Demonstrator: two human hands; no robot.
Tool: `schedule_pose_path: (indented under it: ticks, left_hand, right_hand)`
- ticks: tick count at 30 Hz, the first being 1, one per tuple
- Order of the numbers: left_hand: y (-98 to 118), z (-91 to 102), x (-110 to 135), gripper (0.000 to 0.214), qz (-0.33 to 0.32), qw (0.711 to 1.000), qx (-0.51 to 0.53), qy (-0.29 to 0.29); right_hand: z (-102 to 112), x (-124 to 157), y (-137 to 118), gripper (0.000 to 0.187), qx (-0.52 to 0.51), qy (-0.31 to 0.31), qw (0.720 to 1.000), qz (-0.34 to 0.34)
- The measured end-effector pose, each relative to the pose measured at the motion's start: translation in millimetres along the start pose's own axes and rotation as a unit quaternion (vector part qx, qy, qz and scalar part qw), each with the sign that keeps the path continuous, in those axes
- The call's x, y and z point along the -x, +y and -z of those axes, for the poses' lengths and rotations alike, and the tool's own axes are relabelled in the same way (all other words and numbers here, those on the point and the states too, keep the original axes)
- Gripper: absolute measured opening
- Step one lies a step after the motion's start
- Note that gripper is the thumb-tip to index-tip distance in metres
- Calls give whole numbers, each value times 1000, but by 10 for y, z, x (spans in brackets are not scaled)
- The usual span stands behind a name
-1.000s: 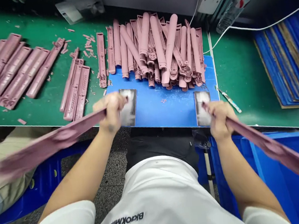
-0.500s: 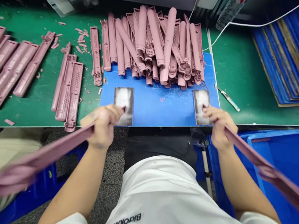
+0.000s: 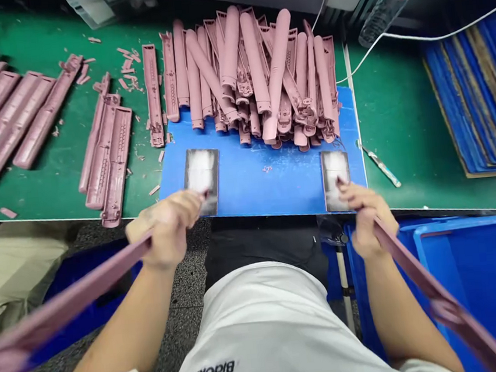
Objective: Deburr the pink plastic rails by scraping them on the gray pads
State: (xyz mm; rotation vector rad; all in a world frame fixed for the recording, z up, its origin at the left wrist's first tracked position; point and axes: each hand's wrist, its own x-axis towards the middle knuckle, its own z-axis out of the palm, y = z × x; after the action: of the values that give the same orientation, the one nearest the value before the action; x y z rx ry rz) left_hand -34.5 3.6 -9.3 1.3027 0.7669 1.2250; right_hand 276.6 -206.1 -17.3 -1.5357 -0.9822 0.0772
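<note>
Strips [image 3: 414, 269] lie clasped in my left grip [image 3: 162, 229] and right grip [image 3: 371, 215], ends at grey plates [image 3: 203, 166] just beyond; seemingly rubbing, calling next for even pressure.

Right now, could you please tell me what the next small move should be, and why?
Perhaps slide the left pink strip lightly along the left pad and the right pink strip along the right pad: the left grip and right grip each hold one, its end over a pad.

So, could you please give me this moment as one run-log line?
Left hand: holding pink part | Right hand: holding second pink part | Blue board: two gray patches | Pink pile: beyond both hands
</note>
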Motion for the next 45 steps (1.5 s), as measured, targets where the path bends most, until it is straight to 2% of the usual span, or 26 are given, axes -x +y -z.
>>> schedule_pose_path:
  ticks: [1, 3, 6, 8, 10, 13, 15, 16, 18, 20, 22, 24, 26, 29, 31, 33, 35, 37, 39, 40, 41, 42, 44, 45]
  left_hand:
    - [3, 51, 0, 75, 1, 1000, 7, -9]
    - [-92, 23, -249, 70, -8, 1000, 5, -14]
    - [-394, -234, -908, 71, -14, 1000, -15, 21]
    - [-545, -374, -1158, 71, -89, 995, -15, 30]
    - [-560, -375, -1057, 72, -157, 987, -27, 7]
    - [-352, -146, -436, 68, -188, 980, -56, -33]
    - [-190, 25, -93, 67, -150, 988, -20, -40]
    - [-149, 78, -35, 66, -113, 993, -4, -40]
    - [-193, 86, -185, 66, -25, 999, 2, -40]
    - [-366, -28, -580, 71, 28, 999, -24, -32]
    - [-537, -188, -967, 79, -4, 999, -35, 2]
    - [-592, -281, -1100, 82, -92, 994, -31, 45]
    - [-523, -238, -876, 77, -160, 986, -30, 44]
    - [-341, 10, -143, 63, -159, 985, -63, -13]
    - [-262, 176, 267, 56, -159, 985, -63, -7]
    - [-230, 281, 414, 45, -175, 982, -66, 29]
    - [-206, 320, 287, 43, -223, 965, -113, 73]
    - [-141, 301, -21, 51, -267, 943, -175, 95]
    - [-16, 216, -405, 58, -287, 933, -202, 81]
    - [63, 142, -607, 58, -297, 930, -209, 60]
    - [146, 45, -811, 58, -313, 922, -224, 34]
    - [224, -76, -1018, 58, -333, 908, -252, 1]
    - [345, -382, -1437, 56, -353, 865, -347, -84]
    - [376, -555, -1645, 51, -340, 839, -404, -132]
  right_hand:
    - [39, 53, -38, 56, -21, 10, 1000, -10]
    - [-7, -102, -21, 59, -46, 24, 998, -45]
    - [-277, -692, 184, 62, -24, 50, 996, -67]
    - [-410, -952, 302, 59, -5, 72, 997, -34]
    - [-395, -888, 322, 54, 44, 44, 998, 11]
    - [-143, -330, 173, 47, 115, -38, 991, 52]
    - [21, -8, 35, 44, 51, -17, 997, 55]
    - [61, 50, -16, 45, 9, 5, 999, 40]
    - [28, -82, -43, 49, -27, 28, 999, -34]
    - [-112, -443, 27, 52, -5, 19, 993, -117]
    - [-256, -803, 129, 52, 19, 24, 992, -122]
    - [-314, -924, 194, 49, 41, 52, 996, -58]
    - [-261, -697, 199, 46, 83, 39, 996, 3]
    - [-55, 50, 138, 34, 146, -18, 987, 70]
    - [87, 469, 102, 24, 119, -16, 986, 112]
    - [189, 605, 95, 24, 88, 15, 988, 122]
    - [236, 432, 106, 34, 119, 57, 982, 133]
    - [216, 44, 94, 49, 186, 116, 959, 181]
    - [112, -438, 22, 55, 223, 168, 931, 237]
    - [23, -689, -39, 55, 225, 173, 923, 260]
    - [-92, -937, -113, 52, 227, 157, 921, 274]
    - [-232, -1183, -195, 51, 237, 114, 922, 283]
    - [-571, -1654, -353, 51, 290, -30, 914, 283]
    - [-760, -1875, -417, 52, 329, -107, 898, 273]
